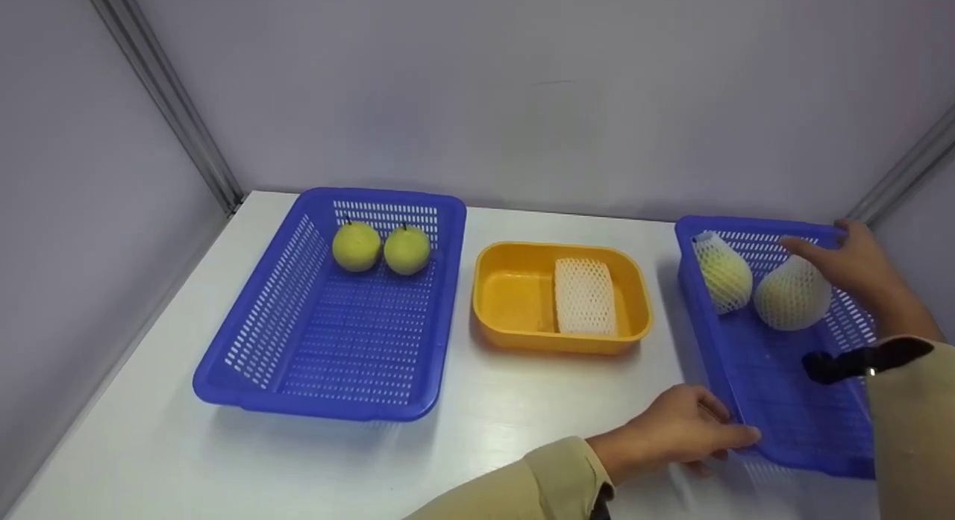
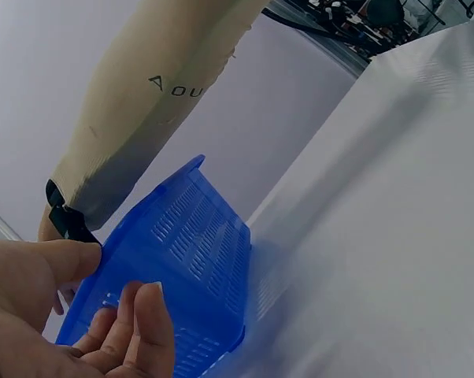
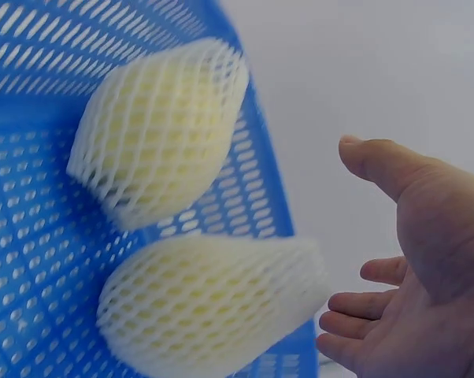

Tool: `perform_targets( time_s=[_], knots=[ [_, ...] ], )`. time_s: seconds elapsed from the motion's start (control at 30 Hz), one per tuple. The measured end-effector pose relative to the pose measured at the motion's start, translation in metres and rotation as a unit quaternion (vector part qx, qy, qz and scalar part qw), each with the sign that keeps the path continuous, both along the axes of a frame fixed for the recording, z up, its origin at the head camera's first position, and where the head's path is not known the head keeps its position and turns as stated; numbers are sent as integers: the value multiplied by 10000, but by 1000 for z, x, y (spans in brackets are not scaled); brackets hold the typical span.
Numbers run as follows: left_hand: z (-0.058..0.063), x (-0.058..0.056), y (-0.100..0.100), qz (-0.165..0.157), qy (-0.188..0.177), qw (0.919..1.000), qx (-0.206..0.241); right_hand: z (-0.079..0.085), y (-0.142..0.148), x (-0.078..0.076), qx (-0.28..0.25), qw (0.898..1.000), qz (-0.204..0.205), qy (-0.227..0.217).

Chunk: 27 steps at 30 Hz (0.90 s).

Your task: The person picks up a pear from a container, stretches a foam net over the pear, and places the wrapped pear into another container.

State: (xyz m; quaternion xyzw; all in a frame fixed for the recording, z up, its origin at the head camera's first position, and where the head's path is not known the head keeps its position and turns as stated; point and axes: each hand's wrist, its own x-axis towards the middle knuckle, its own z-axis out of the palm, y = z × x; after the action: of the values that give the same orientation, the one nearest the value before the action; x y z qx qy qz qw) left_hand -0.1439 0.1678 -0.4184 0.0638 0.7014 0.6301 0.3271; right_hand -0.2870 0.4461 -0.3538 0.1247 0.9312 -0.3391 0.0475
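At the right of the head view stands a blue plastic basket [image 1: 791,386] holding two pale yellow-green fruits [image 1: 792,295] [image 3: 162,130] in white foam nets. My left hand [image 1: 683,427] is at its near left corner. The thumb lies on the rim and the fingers bend below it along the outer wall [image 2: 201,228], gripping the edge. Past the basket's far right corner is my right hand [image 1: 858,262]. In the right wrist view this hand [image 3: 426,260] has thumb and fingers spread, with nothing between them, beside the basket rim.
A second blue basket [image 1: 440,341] on the left holds two unwrapped yellow-green pears [image 1: 356,246]. Between the baskets stands an orange tub [image 1: 515,300] with white foam netting [image 1: 585,296] inside. The white table [image 1: 477,430] meets grey-white panels [image 1: 522,95] at the back and sides.
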Motion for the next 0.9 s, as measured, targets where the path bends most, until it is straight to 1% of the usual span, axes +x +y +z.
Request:
perform_targets(
  time_s=[0.1, 0.2, 0.27, 0.37, 0.43, 0.47, 0.5, 0.57, 0.67, 0.73, 0.83, 0.9],
  knots=[
    [2, 3, -5, -51, 208, 9995, -251, 4, -6, 0, 48, 10000, 39, 57],
    [8, 6, -11, -76, 429, 9975, -558, 10, -12, 1, 44, 9999, 68, 97],
    [13, 6, -18, -106, 569, 9963, -642, 14, -17, 3, -17, 9997, 147, 178],
    [23, 5, -32, -273, 680, 9950, -681, 23, -23, 5, -30, 9989, 260, 388],
    [31, 5, -43, -450, 757, 9939, -664, 29, -28, 6, -43, 9979, 309, 562],
    [34, 5, -48, -552, 842, 9922, -733, 31, -30, 7, -30, 9975, 308, 628],
    [38, 5, -54, -666, 952, 9898, -824, 33, -33, 8, -7, 9971, 310, 691],
    [44, 5, -65, -941, 1223, 9824, -1051, 38, -39, 11, -41, 9963, 335, 785],
    [54, 6, -83, -1333, 1684, 9671, -1366, 43, -49, 15, -75, 9950, 426, 903],
    [62, 6, -96, -1523, 1888, 9590, -1464, 46, -56, 19, -150, 9941, 484, 960],
    [75, 4, -115, -1621, 2124, 9523, -1476, 50, -67, 24, -238, 9924, 546, 1080],
    [85, 0, -128, -1565, 2267, 9497, -1490, 53, -74, 29, -230, 9910, 609, 1166]
  ],
)
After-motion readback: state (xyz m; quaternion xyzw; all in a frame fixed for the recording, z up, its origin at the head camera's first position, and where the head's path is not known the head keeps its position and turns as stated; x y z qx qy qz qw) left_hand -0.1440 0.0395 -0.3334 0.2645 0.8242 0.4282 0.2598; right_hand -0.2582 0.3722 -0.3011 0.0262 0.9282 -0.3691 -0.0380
